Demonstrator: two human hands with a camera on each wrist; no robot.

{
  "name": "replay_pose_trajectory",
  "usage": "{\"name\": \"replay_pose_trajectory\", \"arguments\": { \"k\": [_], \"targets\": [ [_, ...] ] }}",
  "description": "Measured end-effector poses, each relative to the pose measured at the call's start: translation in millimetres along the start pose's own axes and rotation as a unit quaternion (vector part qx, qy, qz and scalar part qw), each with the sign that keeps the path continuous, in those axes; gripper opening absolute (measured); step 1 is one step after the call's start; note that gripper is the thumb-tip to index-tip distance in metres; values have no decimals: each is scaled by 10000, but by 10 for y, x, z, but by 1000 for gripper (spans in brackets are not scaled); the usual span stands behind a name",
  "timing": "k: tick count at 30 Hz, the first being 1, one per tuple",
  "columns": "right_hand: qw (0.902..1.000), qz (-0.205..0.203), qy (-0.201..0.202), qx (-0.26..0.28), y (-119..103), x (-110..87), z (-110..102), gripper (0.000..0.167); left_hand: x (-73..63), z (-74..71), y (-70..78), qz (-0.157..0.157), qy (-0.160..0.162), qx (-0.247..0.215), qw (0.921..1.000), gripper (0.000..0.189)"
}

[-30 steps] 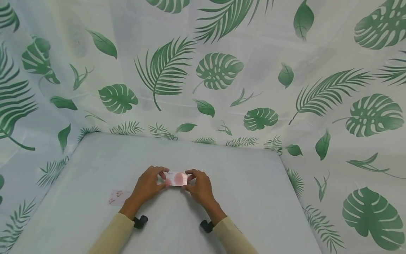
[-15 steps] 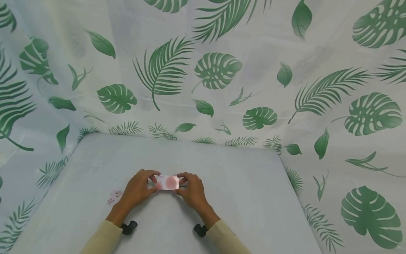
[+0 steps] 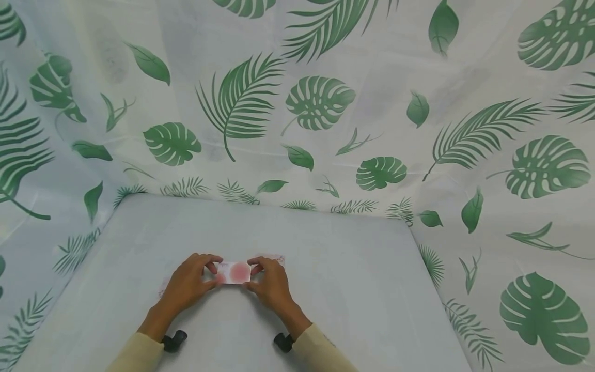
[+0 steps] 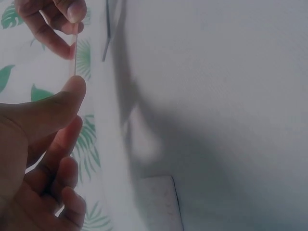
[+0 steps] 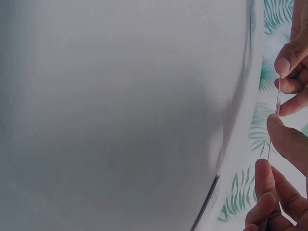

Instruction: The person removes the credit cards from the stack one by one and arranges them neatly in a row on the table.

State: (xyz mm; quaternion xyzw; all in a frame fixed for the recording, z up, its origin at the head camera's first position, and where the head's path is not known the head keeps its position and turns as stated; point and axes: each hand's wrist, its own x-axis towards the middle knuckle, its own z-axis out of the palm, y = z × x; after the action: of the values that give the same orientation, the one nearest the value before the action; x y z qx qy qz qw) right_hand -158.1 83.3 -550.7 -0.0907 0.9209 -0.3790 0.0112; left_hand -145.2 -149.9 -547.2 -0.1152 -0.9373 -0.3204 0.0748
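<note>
Between my two hands I hold a small white card (image 3: 234, 273) with pink round patches, raised above the white table. My left hand (image 3: 186, 285) pinches its left end between thumb and fingers. At the right end, my right hand (image 3: 271, 285) does the same. Edge-on, the card (image 4: 75, 53) is only a thin line in the left wrist view. Another card (image 3: 279, 259) with a reddish print lies on the table, partly behind my right hand. A flowered card (image 3: 163, 285) lies largely hidden behind my left hand, and a pale card (image 4: 159, 202) shows in the left wrist view.
The white tabletop (image 3: 353, 289) stretches around both hands. White sheeting (image 3: 325, 155) printed with green leaves stands along its back and sides. A dark wrist camera (image 3: 175, 342) sits on my left wrist, and another one (image 3: 283, 342) on my right.
Both hands have moved left and slightly toward me with the held card. The card behind my right hand has come into sight, while my left hand now covers more of the flowered card.
</note>
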Motion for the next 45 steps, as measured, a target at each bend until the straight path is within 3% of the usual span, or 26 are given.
{"name": "replay_pose_trajectory", "arguments": {
  "k": [14,37,45],
  "targets": [
    [9999,22,-157,-58,-86,-53,157,53,-112,-85,-131,-32,-30,169,9998,52],
    [9984,-1,-390,-409,-170,-138,346,50,-276,-145,-228,-369,-420,256,9981,46],
    [9979,-13,-393,-520,-168,-139,380,48,-269,-94,-247,-711,-754,323,9941,47]
  ]
}}
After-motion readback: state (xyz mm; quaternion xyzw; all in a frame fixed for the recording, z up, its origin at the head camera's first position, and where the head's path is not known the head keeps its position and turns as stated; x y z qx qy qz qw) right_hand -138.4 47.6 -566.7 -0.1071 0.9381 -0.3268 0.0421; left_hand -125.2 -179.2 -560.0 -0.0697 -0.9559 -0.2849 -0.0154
